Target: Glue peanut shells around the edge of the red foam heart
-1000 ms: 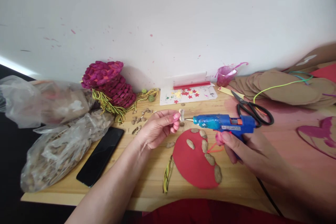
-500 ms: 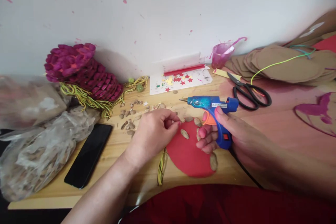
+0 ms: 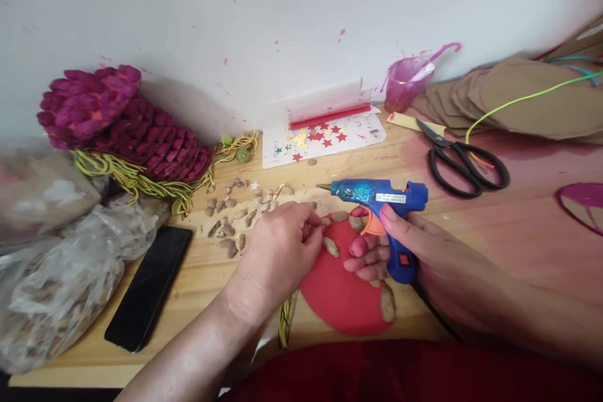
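Observation:
My right hand point(image 3: 400, 245) grips a blue hot glue gun point(image 3: 377, 198) by its handle, nozzle pointing left above a red paper disc point(image 3: 336, 292) on the wooden table point(image 3: 198, 276). Several tan seed shells point(image 3: 330, 246) lie stuck along the disc's edge. My left hand point(image 3: 277, 251) is curled, its fingertips pinching a small shell point(image 3: 325, 222) down at the disc's upper left rim. Loose shells point(image 3: 230, 232) lie scattered just left of that hand.
A black phone point(image 3: 148, 286) lies at the left beside plastic bags of shells point(image 3: 61, 276). A magenta shell-covered piece with yellow string point(image 3: 122, 129) stands by the wall. A star sticker sheet point(image 3: 323, 138), pink cup point(image 3: 405, 78), black scissors point(image 3: 464, 160) and brown card cut-outs point(image 3: 518, 100) lie behind.
My left hand has dropped from in front of the glue nozzle down to the disc's rim with the shell. The glue gun has swung upright, away from the shell; the view has tilted down.

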